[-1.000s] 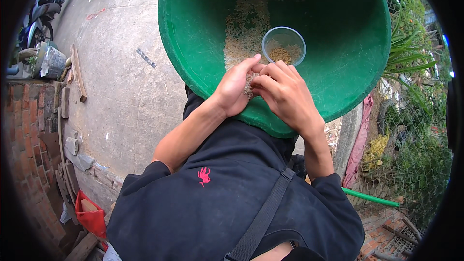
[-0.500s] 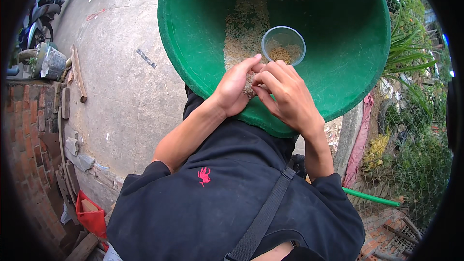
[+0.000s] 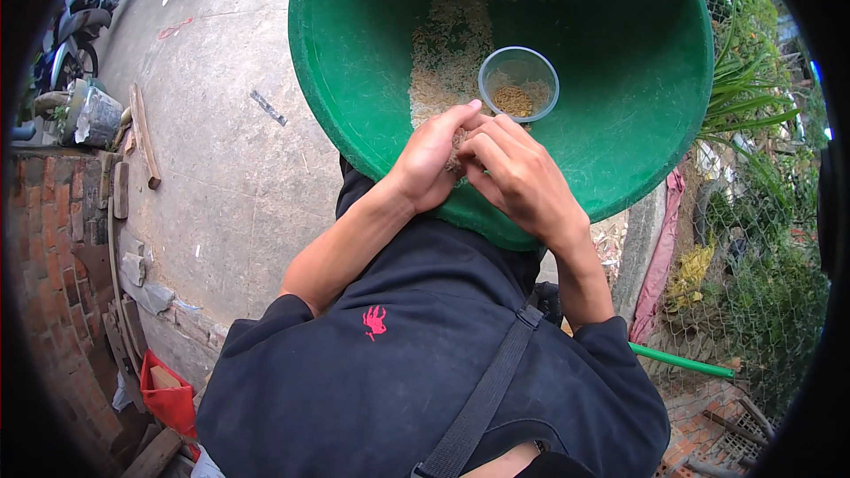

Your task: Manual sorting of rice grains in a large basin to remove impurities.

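Note:
A wide green tub rests tilted toward me over my lap. Pale brown grains that look like rice lie spread along its inner wall. My left hand is cupped at the near rim with a small heap of these grains in its palm. Over that palm, my right hand has its fingers curled and pinched together at the grains; what its fingertips hold is hidden. Just beyond my right knuckles stands a clear round plastic cup inside the tub, with golden grains at its bottom.
Concrete ground stretches to the left, with a wooden plank lying on it. A motorbike and a bucket stand at the far left, near a brick wall. Wire fencing with plants runs along the right.
My right hand has shifted slightly left and nearer my left palm, its fingers curling further over the grains. The left hand, cup and tub stay nearly where they were.

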`<state>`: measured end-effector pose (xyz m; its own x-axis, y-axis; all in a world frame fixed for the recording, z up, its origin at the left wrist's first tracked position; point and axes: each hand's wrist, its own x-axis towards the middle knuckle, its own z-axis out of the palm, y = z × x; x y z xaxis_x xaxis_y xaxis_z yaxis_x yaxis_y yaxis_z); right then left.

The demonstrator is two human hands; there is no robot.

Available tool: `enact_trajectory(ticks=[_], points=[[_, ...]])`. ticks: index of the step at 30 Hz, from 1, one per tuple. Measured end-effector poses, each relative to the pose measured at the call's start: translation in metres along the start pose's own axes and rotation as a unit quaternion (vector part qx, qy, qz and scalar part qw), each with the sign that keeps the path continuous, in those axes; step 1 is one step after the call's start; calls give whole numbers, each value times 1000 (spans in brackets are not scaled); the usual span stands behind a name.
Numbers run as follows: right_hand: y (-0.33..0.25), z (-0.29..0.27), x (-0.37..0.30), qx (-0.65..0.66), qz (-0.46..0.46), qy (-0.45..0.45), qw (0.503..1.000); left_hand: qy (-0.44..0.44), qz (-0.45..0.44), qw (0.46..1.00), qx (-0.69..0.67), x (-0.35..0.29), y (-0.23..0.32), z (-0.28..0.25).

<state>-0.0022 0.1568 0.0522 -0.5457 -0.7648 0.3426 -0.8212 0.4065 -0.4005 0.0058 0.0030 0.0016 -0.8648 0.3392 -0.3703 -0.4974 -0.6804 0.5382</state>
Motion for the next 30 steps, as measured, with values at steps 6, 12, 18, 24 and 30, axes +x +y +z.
enact_trajectory(ticks=[6, 12, 18, 24, 30], points=[[5, -24, 10, -47, 77, 212, 973, -24, 12, 1000, 13, -1, 5, 7], [12, -29, 8, -98, 157, 196, 963, -59, -5, 998, 21, -2, 6, 4], [-3, -11, 4, 23, 74, 50, 996, 15, 14, 1000, -11, -2, 1, -2], [-3, -3, 3, -3, 29, -34, 999, 2, -8, 1000, -18, -2, 2, -3], [-4, 5, 4, -28, 41, -31, 998, 11, -5, 1000, -20, 3, -2, -10]])
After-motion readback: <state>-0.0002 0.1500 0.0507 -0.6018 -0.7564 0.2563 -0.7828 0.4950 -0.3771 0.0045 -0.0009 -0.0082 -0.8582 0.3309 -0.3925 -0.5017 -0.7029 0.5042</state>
